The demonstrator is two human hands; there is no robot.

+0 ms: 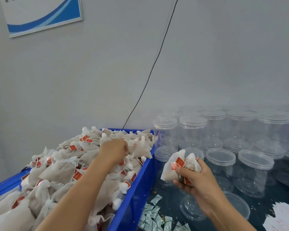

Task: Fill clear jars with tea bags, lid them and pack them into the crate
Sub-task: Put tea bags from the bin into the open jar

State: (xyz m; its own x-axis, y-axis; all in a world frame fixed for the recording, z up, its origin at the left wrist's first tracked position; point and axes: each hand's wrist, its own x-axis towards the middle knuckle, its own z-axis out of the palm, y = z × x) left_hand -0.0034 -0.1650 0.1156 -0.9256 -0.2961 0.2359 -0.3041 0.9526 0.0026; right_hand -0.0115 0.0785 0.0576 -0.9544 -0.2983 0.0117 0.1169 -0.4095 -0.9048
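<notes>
While jars (pixel 193 130) crowd dark table (pixel 277 195), grey wall (pixel 107 72), possibly cabled

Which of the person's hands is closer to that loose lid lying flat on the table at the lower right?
The right. The right hand, gripping a bunch of tea bags, is just up and left of the loose lid. The left hand is far off, reaching into the blue crate.

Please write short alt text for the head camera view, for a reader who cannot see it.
A person's right hand grips a bunch of tea bags above an open clear jar, while the left hand reaches into a blue crate heaped with more. Lidded empty jars stand behind; small sachets lie on the table.
</notes>
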